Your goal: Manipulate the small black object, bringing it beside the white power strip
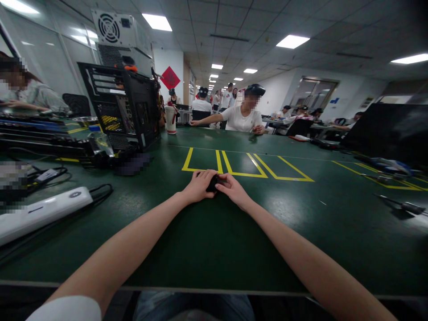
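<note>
Near the middle of the green table (227,249), a small dark object (212,183) is held between my two hands, just in front of the yellow tape outlines (234,173). My left hand (199,185) wraps over its left side, fingers on top and thumb low. From the right, my right hand (232,189) pinches its edge with thumb and forefinger. Most of the object is covered by my fingers, so what it is cannot be made out.
A white power strip (47,209) with black cables lies at the left. Behind it stand an open black computer case (123,107) and a white cup (170,119). Cables and tools (406,206) lie at the right. A person (245,111) sits across the table.
</note>
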`<act>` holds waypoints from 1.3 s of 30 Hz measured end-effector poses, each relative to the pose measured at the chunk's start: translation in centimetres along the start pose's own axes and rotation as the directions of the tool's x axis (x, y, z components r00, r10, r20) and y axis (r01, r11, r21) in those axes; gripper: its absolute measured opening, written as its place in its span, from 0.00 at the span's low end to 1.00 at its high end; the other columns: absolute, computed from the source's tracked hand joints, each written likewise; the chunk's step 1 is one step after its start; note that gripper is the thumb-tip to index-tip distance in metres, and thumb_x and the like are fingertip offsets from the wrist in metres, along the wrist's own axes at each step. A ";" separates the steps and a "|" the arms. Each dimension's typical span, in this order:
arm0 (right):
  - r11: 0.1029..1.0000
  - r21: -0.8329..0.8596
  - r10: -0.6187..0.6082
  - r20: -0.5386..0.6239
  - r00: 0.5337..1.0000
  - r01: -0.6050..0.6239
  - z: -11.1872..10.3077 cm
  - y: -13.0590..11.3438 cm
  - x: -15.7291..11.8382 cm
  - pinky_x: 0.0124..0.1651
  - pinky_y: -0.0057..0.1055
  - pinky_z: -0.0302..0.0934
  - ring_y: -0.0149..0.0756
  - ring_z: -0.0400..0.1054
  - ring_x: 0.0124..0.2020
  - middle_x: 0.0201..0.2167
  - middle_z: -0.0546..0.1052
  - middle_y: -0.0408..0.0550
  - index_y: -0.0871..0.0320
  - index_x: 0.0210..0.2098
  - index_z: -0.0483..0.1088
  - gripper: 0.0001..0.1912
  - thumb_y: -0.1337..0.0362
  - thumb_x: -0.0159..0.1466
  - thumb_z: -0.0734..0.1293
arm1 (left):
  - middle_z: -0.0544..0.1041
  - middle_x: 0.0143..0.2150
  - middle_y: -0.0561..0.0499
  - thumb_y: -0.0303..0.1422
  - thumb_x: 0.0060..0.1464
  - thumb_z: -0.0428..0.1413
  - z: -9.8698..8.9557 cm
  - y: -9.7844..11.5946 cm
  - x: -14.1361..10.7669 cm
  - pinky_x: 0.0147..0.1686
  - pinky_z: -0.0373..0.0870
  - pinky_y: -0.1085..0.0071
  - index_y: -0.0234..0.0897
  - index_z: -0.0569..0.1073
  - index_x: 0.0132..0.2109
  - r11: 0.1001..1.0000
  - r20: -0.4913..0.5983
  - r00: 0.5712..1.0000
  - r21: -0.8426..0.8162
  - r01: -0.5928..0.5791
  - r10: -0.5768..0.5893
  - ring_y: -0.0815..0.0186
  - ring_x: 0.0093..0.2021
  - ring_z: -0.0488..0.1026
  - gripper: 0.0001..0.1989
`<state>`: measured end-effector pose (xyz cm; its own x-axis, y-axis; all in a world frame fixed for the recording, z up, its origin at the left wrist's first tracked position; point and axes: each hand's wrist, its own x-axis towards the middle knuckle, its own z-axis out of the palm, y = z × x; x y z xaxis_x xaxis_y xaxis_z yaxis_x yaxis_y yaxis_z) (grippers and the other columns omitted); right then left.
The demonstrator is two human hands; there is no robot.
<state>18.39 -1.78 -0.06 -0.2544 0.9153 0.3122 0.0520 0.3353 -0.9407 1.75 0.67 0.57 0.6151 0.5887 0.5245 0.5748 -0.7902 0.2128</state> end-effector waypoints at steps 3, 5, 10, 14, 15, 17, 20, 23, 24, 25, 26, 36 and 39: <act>0.999 -0.006 -0.039 -0.013 0.999 0.038 0.1 -0.1 -0.2 0.49 0.34 0.59 0.32 0.64 0.43 0.40 0.67 0.43 0.55 0.37 0.61 0.16 0.63 0.50 0.68 | 0.64 0.50 0.46 0.33 0.41 0.56 -0.1 0.1 0.0 0.50 0.50 0.57 0.40 0.54 0.51 1.000 0.007 1.000 -0.003 0.006 -0.006 0.56 0.51 0.61 0.29; 0.999 -0.026 -0.036 -0.030 0.999 0.035 0.3 -0.1 -0.2 0.47 0.35 0.60 0.31 0.65 0.41 0.38 0.67 0.43 0.55 0.36 0.62 0.14 0.61 0.51 0.67 | 0.64 0.50 0.46 0.33 0.42 0.56 -0.1 0.1 0.0 0.50 0.50 0.57 0.40 0.54 0.52 1.000 0.007 1.000 -0.004 0.003 -0.003 0.56 0.51 0.61 0.29; 0.999 -0.044 -0.004 -0.086 0.996 0.000 0.4 -0.2 0.1 0.46 0.36 0.61 0.33 0.64 0.42 0.38 0.68 0.44 0.55 0.37 0.62 0.14 0.60 0.51 0.66 | 0.64 0.51 0.45 0.33 0.42 0.56 -0.1 0.1 0.0 0.50 0.51 0.57 0.39 0.54 0.52 1.000 0.007 1.000 0.007 0.004 -0.004 0.56 0.52 0.60 0.29; 0.998 -0.049 0.040 -0.093 0.995 -0.045 0.4 -0.2 0.1 0.49 0.38 0.59 0.34 0.64 0.44 0.42 0.68 0.48 0.56 0.41 0.62 0.18 0.61 0.51 0.67 | 0.63 0.53 0.45 0.32 0.41 0.57 0.0 0.0 0.0 0.51 0.50 0.57 0.39 0.53 0.52 1.000 0.013 1.000 0.017 0.011 -0.011 0.55 0.53 0.59 0.31; 0.998 -0.047 0.043 -0.074 0.996 -0.047 0.4 -0.2 0.1 0.49 0.38 0.58 0.34 0.64 0.43 0.42 0.68 0.48 0.57 0.41 0.63 0.18 0.61 0.51 0.67 | 0.63 0.53 0.45 0.32 0.41 0.57 0.0 0.0 0.0 0.51 0.50 0.57 0.39 0.53 0.52 1.000 0.014 1.000 0.018 0.012 -0.012 0.55 0.53 0.59 0.31; 0.999 -0.020 0.033 -0.031 0.999 -0.034 0.4 -0.3 0.0 0.49 0.38 0.58 0.34 0.65 0.43 0.42 0.68 0.47 0.57 0.40 0.62 0.17 0.63 0.51 0.67 | 0.63 0.52 0.45 0.32 0.41 0.57 0.0 0.0 -0.1 0.51 0.50 0.57 0.39 0.53 0.52 1.000 0.012 1.000 0.019 0.010 -0.011 0.55 0.53 0.60 0.31; 0.999 0.034 -0.005 -0.011 1.000 0.005 0.4 -0.3 -0.1 0.50 0.36 0.58 0.33 0.65 0.44 0.42 0.67 0.44 0.56 0.37 0.61 0.17 0.65 0.49 0.69 | 0.63 0.52 0.46 0.32 0.41 0.57 0.0 0.0 -0.1 0.51 0.50 0.58 0.39 0.54 0.52 1.000 0.005 1.000 0.021 0.004 -0.004 0.56 0.53 0.60 0.30; 0.999 0.031 -0.018 -0.045 0.999 0.019 0.5 -0.3 0.0 0.50 0.35 0.58 0.31 0.65 0.42 0.39 0.68 0.43 0.56 0.35 0.62 0.14 0.64 0.50 0.68 | 0.63 0.52 0.46 0.32 0.41 0.56 0.1 0.0 -0.1 0.51 0.50 0.59 0.39 0.53 0.52 1.000 -0.002 1.000 0.019 -0.003 0.003 0.56 0.53 0.59 0.30; 1.000 0.027 -0.013 -0.058 0.998 0.014 0.5 -0.3 0.1 0.49 0.35 0.59 0.31 0.65 0.41 0.37 0.68 0.42 0.56 0.34 0.62 0.13 0.62 0.50 0.67 | 0.63 0.52 0.46 0.32 0.42 0.56 0.1 0.0 -0.1 0.51 0.50 0.59 0.39 0.53 0.52 1.000 -0.003 1.000 0.018 -0.005 0.005 0.56 0.53 0.59 0.30; 1.000 0.025 -0.006 -0.067 0.998 0.008 0.5 -0.2 0.2 0.49 0.36 0.59 0.31 0.65 0.40 0.36 0.68 0.42 0.56 0.34 0.62 0.13 0.62 0.51 0.67 | 0.63 0.52 0.46 0.33 0.42 0.56 0.1 0.0 -0.1 0.51 0.50 0.59 0.39 0.53 0.52 1.000 -0.002 1.000 0.017 -0.006 0.006 0.56 0.53 0.59 0.30; 1.000 0.023 0.001 -0.073 0.997 0.001 0.5 -0.2 0.2 0.49 0.36 0.59 0.31 0.65 0.40 0.36 0.69 0.43 0.56 0.34 0.62 0.13 0.61 0.51 0.67 | 0.63 0.52 0.46 0.33 0.42 0.56 0.1 0.0 -0.1 0.51 0.50 0.59 0.40 0.53 0.52 1.000 0.000 1.000 0.016 -0.006 0.006 0.56 0.53 0.59 0.30; 0.999 0.037 0.006 -0.040 0.999 -0.004 0.5 0.1 0.0 0.50 0.38 0.58 0.34 0.65 0.44 0.41 0.68 0.46 0.56 0.38 0.62 0.16 0.63 0.51 0.67 | 0.63 0.52 0.45 0.33 0.41 0.56 -0.1 0.1 0.0 0.51 0.50 0.58 0.39 0.53 0.52 1.000 0.023 1.000 0.013 0.017 -0.017 0.56 0.53 0.60 0.30; 0.999 0.027 -0.038 -0.025 0.999 0.038 0.5 0.0 -0.3 0.51 0.36 0.58 0.33 0.64 0.45 0.44 0.67 0.44 0.54 0.38 0.61 0.17 0.64 0.50 0.68 | 0.64 0.51 0.45 0.32 0.41 0.56 -0.1 0.1 0.0 0.51 0.49 0.58 0.40 0.53 0.52 1.000 0.016 1.000 0.009 0.018 -0.019 0.56 0.52 0.60 0.30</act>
<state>17.99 -2.12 -0.21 -0.2315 0.9074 0.3507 0.0165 0.3641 -0.9312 1.78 0.56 0.64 0.6130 0.6059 0.5071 0.5906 -0.7777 0.2152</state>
